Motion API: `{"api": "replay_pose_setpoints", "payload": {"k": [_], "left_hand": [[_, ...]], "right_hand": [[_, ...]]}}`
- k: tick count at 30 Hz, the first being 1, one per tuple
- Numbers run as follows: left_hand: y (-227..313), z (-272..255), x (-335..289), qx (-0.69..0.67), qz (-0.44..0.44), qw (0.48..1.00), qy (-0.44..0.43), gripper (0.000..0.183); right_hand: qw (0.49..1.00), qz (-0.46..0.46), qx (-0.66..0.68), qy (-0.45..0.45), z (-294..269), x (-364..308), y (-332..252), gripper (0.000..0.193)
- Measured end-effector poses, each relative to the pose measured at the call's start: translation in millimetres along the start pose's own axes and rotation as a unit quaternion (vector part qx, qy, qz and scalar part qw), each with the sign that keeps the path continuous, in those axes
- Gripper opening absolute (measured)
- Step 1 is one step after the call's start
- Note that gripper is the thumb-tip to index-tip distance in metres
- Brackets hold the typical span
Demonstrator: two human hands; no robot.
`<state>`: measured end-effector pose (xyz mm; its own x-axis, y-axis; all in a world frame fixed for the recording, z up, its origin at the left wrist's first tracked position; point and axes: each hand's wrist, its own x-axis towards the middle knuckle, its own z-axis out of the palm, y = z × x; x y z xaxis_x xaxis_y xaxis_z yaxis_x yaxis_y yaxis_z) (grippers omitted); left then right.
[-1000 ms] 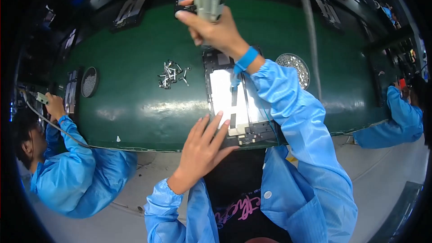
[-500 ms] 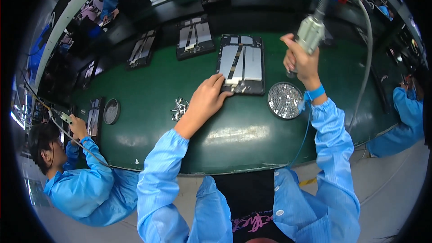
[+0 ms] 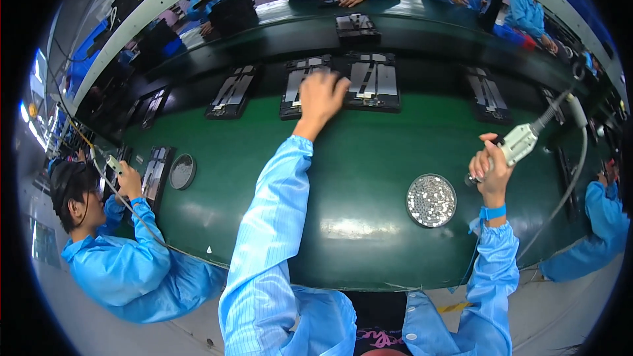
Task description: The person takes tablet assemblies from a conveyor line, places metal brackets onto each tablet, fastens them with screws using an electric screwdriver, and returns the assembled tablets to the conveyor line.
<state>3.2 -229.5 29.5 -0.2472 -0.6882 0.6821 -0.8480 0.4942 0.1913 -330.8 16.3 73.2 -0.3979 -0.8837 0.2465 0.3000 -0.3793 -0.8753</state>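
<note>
My left hand (image 3: 321, 100) reaches over the far part of the bench, its fingertips blurred and the thumb spread apart. It hovers over the right side of an opened tablet-like device (image 3: 291, 102) with grey panels and a dark diagonal strip. Close on its right lies a second such device (image 3: 373, 86); whether the hand touches either, I cannot tell. My right hand (image 3: 493, 166) is wrapped round a pale corded electric screwdriver (image 3: 521, 144), held above the bench at the right. Left of it sits a round dish (image 3: 431, 200) of small shiny metal pieces.
More opened devices lie at the left (image 3: 231, 92), the right (image 3: 487, 94) and on the raised ledge (image 3: 357, 26). A co-worker (image 3: 119, 244) works at the left beside another dish (image 3: 182, 171). A cable (image 3: 560, 204) hangs at the right. Other people sit across the bench.
The view has shifted upward. The device under my left hand is now farther back in the row; that hand has left it and moved up. The screwdriver has gone right and lower with my right hand.
</note>
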Motion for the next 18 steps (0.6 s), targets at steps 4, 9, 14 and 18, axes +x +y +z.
{"api": "replay_pose_setpoints", "payload": {"k": [4, 9, 14, 18], "left_hand": [[-47, -26, 9, 0.131, -0.37, 0.91, -0.136, 0.09], [-127, -29, 6, -0.067, -0.418, 0.865, -0.269, 0.09], [-123, -49, 21, -0.355, -0.453, 0.805, -0.142, 0.069], [-99, -93, 3, -0.344, -0.345, 0.872, -0.055, 0.045]], "right_hand": [[0.996, -0.028, -0.078, -0.023, -12, -11, -2, 0.017], [0.995, -0.015, -0.057, -0.087, 18, -16, 4, 0.018], [0.991, -0.034, -0.068, -0.106, 27, -19, 8, 0.016], [0.991, -0.032, -0.066, -0.113, 33, -21, 9, 0.015]]}}
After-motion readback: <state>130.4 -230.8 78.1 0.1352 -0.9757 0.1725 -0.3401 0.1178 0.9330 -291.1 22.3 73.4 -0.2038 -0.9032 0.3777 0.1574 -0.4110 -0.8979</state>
